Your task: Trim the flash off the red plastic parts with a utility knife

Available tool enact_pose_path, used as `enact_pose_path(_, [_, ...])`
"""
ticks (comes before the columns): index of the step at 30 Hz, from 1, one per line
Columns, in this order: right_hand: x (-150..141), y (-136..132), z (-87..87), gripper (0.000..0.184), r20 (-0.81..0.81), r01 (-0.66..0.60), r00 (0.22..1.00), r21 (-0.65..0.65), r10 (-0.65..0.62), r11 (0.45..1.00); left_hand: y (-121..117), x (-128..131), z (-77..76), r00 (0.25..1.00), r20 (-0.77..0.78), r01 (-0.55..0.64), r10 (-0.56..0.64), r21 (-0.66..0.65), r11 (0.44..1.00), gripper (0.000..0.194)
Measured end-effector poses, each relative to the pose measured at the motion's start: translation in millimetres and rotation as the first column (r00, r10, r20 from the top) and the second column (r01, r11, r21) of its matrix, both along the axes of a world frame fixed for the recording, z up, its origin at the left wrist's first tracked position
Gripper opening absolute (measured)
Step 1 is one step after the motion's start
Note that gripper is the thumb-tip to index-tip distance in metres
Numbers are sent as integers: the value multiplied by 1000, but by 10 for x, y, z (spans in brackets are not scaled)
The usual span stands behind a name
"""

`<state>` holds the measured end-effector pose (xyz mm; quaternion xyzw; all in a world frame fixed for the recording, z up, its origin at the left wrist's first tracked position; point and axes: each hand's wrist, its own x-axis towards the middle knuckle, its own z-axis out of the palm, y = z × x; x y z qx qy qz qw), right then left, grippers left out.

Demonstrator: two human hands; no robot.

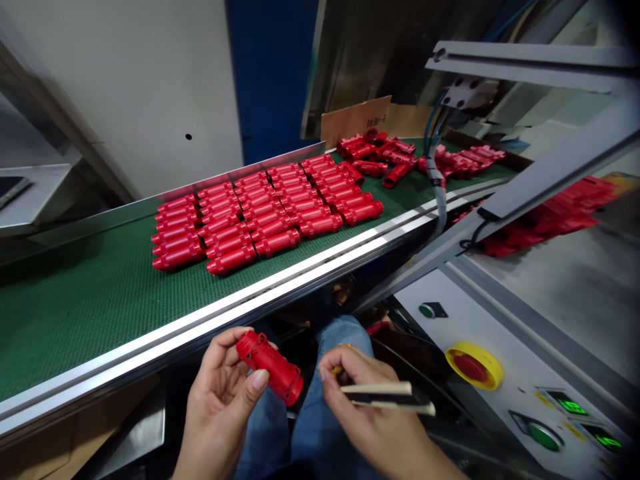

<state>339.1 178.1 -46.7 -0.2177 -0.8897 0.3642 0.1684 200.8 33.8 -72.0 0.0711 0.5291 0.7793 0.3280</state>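
My left hand (220, 407) holds a red ribbed plastic tube (270, 368) between thumb and fingers, tilted with its lower end to the right, above my lap. To its right, my right hand (367, 393) is closed in a pinch around a slim cream-and-black hand tool (385, 393). The tool's rear end sticks out past the hand, while its working tip is hidden by my fingers. A small gap separates the right fingertips from the tube. Beyond both hands, rows of similar red tubes (273, 213) lie side by side on a green conveyor belt (105, 300).
A metal rail (240, 301) edges the belt. Loose red parts (375, 153) are piled at its far end by a cardboard flap (355, 120). At right stand a slanting metal frame (550, 163) and a control panel with a yellow-ringed red button (473, 365).
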Motion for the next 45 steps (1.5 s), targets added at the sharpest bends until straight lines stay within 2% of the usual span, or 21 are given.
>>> enact_pose_path(2, [58, 110, -55, 26, 116, 9, 993, -9, -8, 1000, 1, -30, -21, 999, 45, 8, -9, 33, 999, 47])
enact_pose_path(4, [99, 213, -94, 37, 216, 4, 976, 36, -12, 999, 3, -39, -36, 997, 80, 15, -20, 57, 998, 47])
enact_pose_path(6, [122, 276, -94, 40, 227, 11, 974, 41, -20, 999, 10, -36, -44, 994, 105, 30, -37, 73, 997, 46])
enact_pose_path(10, [125, 276, 7, 31, 139, 76, 989, -137, -56, 988, 36, -20, -5, 990, 132, 40, -50, 76, 996, 46])
enact_pose_path(13, [92, 234, 67, 33, 117, 122, 989, -266, -94, 956, 48, 5, 72, 988, 145, 48, -54, 43, 998, 46])
enact_pose_path(16, [18, 204, 76, 34, 102, 111, 992, -393, -76, 913, 44, 31, 124, 979, 183, 85, -88, 28, 996, 49])
enact_pose_path(19, [-68, 201, 99, 33, 76, 94, 995, -470, -65, 878, 32, 32, 101, 965, 208, 147, -158, 66, 987, 54])
enact_pose_path(21, [-98, 204, 140, 29, 25, 82, 997, -412, -79, 907, 21, 19, 57, 968, 178, 162, -175, 84, 983, 52])
enact_pose_path(24, [-79, 186, 206, 10, -151, 5, 988, -186, -34, 983, 3, -2, 0, 984, 110, 134, -141, 72, 988, 46])
enact_pose_path(26, [-43, 149, 224, 21, -235, -72, 971, -100, 47, 992, -6, -8, -19, 990, 77, 113, -118, 57, 992, 45])
enact_pose_path(29, [-14, 80, 205, 31, -293, -135, 951, -109, 98, 985, -10, -5, -28, 994, 50, 91, -92, 36, 995, 46])
enact_pose_path(36, [-90, 33, 123, 33, -407, -223, 899, -108, 161, 969, -8, 6, -32, 994, 29, 104, -105, 30, 994, 47])
enact_pose_path(41, [-83, 24, 72, 33, -432, -231, 883, -56, 185, 971, -21, 13, -33, 992, 33, 118, -119, 32, 993, 47])
enact_pose_path(45, [-67, 4, 74, 28, -364, -179, 922, -96, 133, 979, -32, 18, -46, 992, 34, 119, -120, 31, 992, 47])
